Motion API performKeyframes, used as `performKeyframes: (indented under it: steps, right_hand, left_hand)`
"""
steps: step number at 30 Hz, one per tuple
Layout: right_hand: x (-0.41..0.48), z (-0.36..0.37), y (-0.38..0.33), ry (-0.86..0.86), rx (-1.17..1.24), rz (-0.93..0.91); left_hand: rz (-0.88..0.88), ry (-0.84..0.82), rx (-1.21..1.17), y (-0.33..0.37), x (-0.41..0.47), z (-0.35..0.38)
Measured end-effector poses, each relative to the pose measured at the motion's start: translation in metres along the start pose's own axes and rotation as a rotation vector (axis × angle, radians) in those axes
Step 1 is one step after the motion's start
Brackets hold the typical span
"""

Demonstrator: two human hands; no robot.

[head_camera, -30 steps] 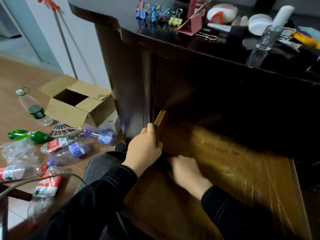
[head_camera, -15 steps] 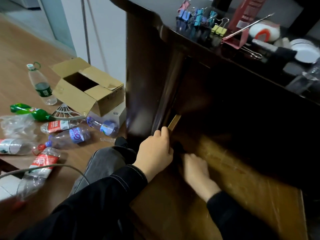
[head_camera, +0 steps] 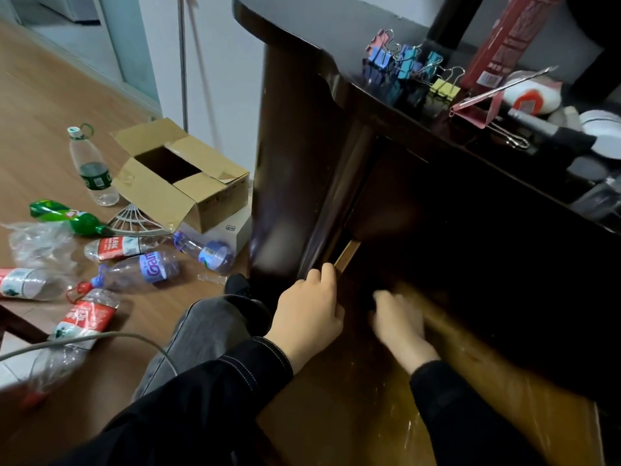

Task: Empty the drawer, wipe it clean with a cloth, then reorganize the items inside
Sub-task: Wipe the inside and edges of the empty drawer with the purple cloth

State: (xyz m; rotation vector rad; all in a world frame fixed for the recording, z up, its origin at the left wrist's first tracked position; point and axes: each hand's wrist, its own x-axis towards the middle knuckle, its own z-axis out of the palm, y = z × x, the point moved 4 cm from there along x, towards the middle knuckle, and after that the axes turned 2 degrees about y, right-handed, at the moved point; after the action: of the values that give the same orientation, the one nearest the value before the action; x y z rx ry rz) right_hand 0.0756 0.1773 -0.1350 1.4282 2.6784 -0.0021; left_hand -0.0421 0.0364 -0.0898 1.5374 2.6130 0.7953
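The left hand [head_camera: 309, 306] is curled over the left wall of the drawer [head_camera: 487, 398], which stands pulled out beneath the desk [head_camera: 295, 146]. The right hand [head_camera: 398, 326], blurred, has been moved deeper toward the back-left corner; its grip cannot be told. Wiping is judged in progress.

One cardboard box [head_camera: 188, 186]; seven plastic bottles [head_camera: 94, 166] lie around it; right of it, perhaps six binder clips [head_camera: 443, 89], blurred.

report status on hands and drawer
Left hand grips drawer side wall. Right hand inside drawer, blurred, grip unclear. Visible drawer floor bare. Nothing seen blocking.
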Motion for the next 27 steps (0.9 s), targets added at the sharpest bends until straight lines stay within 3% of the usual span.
performKeyframes:
  steps: [4,6,10,15,19,22,25,27]
  right_hand:
    - [-0.018,0.009,0.007,-0.002,0.019,-0.058]
    - [0.007,0.002,0.015,-0.019,0.081,0.018]
    - [0.048,-0.008,0.017,-0.23,0.3,0.195]
    - [0.003,-0.004,0.005,-0.069,0.05,0.032]
    - [-0.041,0.008,0.001,-0.031,0.022,-0.087]
    - [-0.009,-0.004,0.02,-0.025,0.077,0.047]
    - [0.028,-0.01,0.033,-0.154,0.241,0.239]
    - [0.033,-0.006,0.034,-0.199,0.311,0.236]
  left_hand:
    - [0.001,-0.007,0.032,0.002,0.0,0.0]
    - [-0.001,-0.012,0.023,0.002,0.0,-0.002]
    - [-0.006,-0.021,0.023,0.003,-0.001,-0.004]
    - [-0.01,-0.014,0.023,0.002,0.0,-0.002]
    - [-0.006,-0.013,0.043,0.002,-0.001,0.0]
    - [-0.006,-0.012,0.039,0.002,0.0,-0.001]
    - [-0.014,-0.021,0.027,0.001,0.0,-0.003]
    - [-0.017,-0.026,0.027,0.001,0.0,-0.003]
